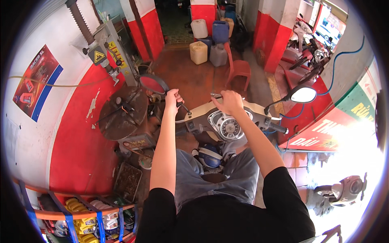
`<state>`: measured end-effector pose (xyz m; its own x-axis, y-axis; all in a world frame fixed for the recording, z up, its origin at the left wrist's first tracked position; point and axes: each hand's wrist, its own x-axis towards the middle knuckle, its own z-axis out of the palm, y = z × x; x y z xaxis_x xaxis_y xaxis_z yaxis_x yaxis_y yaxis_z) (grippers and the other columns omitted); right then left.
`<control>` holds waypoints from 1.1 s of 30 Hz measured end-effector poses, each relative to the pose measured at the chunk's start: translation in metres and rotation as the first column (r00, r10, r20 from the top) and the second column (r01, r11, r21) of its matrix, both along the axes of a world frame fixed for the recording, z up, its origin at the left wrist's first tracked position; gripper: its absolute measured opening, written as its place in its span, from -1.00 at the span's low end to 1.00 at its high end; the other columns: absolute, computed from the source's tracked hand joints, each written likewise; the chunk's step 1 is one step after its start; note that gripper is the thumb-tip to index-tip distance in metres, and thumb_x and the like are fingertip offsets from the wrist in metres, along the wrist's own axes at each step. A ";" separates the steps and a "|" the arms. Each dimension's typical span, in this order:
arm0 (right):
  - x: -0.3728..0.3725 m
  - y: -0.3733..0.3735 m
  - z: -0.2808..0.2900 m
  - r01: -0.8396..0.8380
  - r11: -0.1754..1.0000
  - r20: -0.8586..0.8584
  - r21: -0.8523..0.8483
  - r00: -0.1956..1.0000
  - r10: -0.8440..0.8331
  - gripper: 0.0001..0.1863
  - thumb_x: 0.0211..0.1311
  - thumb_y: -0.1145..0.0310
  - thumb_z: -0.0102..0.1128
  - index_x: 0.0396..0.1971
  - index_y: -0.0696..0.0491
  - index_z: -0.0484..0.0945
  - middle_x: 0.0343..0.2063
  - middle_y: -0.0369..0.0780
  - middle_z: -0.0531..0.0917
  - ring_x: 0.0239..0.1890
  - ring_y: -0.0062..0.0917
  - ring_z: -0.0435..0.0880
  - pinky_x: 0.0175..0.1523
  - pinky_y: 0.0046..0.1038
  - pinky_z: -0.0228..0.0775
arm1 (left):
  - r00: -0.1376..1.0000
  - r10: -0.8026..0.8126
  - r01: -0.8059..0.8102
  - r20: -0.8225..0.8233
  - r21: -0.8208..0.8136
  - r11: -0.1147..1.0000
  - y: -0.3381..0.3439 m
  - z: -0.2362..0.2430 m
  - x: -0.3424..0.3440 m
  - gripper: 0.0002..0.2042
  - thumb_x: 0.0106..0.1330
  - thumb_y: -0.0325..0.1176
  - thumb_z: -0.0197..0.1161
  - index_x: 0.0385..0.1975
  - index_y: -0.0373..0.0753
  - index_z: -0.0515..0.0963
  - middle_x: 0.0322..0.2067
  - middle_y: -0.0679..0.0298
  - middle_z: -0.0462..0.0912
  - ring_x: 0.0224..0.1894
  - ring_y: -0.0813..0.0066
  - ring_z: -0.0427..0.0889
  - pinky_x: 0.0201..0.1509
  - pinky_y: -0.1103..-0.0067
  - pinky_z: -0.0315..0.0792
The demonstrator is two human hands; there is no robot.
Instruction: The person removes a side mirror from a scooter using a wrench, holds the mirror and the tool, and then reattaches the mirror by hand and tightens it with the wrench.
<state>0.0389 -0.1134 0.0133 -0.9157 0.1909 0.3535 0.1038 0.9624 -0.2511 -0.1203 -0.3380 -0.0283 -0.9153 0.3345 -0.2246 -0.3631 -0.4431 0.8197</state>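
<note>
I sit astride a scooter with a beige-and-brown front cover point(252, 107) and a round speedometer point(231, 128). My left hand point(173, 99) is closed around the stem of the left mirror point(154, 83), just above its base on the handlebar. Over the top of the handlebar cover, my right hand point(230, 103) is closed on a slim silver metal tool point(216, 95). Most of that tool is hidden by the fingers, so its exact kind does not show. The right mirror point(303, 95) stands on its own stem, and neither hand touches it.
Below the handlebar sits a blue-and-white helmet point(210, 156), between my knees. A tyre-changing machine point(123, 111) stands at the left. Ahead are several plastic jerrycans point(198, 52) and a red chair point(239, 69). Oil bottles fill a shelf point(73, 214) at lower left; a sign point(310, 129) stands right.
</note>
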 end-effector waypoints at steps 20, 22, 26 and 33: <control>-0.004 0.004 -0.006 0.044 0.997 -0.016 -0.058 0.999 -0.045 -0.50 0.05 -0.10 0.17 -0.51 0.13 0.66 -0.45 -0.02 0.68 -0.30 -0.13 0.68 -0.14 -0.18 0.53 | 0.480 -0.174 -0.231 -0.860 -0.315 0.921 0.018 0.019 0.080 -0.85 -0.04 -0.45 0.36 -0.51 -0.38 0.59 -0.55 0.10 0.68 -0.48 0.26 0.69 -0.37 0.44 0.48; -0.003 0.001 -0.001 0.037 0.997 0.000 -0.063 0.999 -0.037 -0.50 0.05 -0.09 0.17 -0.51 0.13 0.66 -0.45 -0.02 0.68 -0.30 -0.13 0.68 -0.14 -0.18 0.52 | 0.443 -0.192 -0.428 -0.876 -0.395 0.813 -0.005 0.008 0.089 -0.84 0.08 -0.49 0.34 -0.61 -0.30 0.46 -0.62 0.31 0.54 -0.54 0.54 0.52 -0.40 0.51 0.39; -0.002 0.005 -0.003 0.032 0.998 0.008 -0.063 0.999 -0.032 -0.51 0.04 -0.08 0.17 -0.51 0.13 0.66 -0.46 -0.03 0.67 -0.31 -0.13 0.67 -0.14 -0.18 0.52 | 0.840 0.310 -0.261 -0.445 0.171 0.950 0.001 -0.022 0.075 -0.68 0.26 -0.50 0.23 -0.69 -0.14 0.27 -0.69 0.48 0.29 -0.57 0.61 0.34 -0.38 0.62 0.24; -0.003 0.002 -0.003 0.042 0.995 0.017 -0.093 0.999 -0.040 -0.52 0.02 -0.07 0.18 -0.49 0.13 0.66 -0.44 -0.02 0.67 -0.29 -0.12 0.67 -0.12 -0.17 0.52 | 0.964 0.261 -0.263 0.041 0.257 0.930 0.015 -0.020 0.011 -0.66 0.19 -0.35 0.24 -0.72 -0.07 0.22 -0.77 0.48 0.14 -0.72 0.59 0.16 -0.44 0.53 0.27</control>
<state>0.0362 -0.1113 0.0107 -0.9115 0.2599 0.3187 0.1471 0.9298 -0.3375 -0.1097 -0.3226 -0.0487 -0.9772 0.1298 -0.1680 -0.2095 -0.7191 0.6626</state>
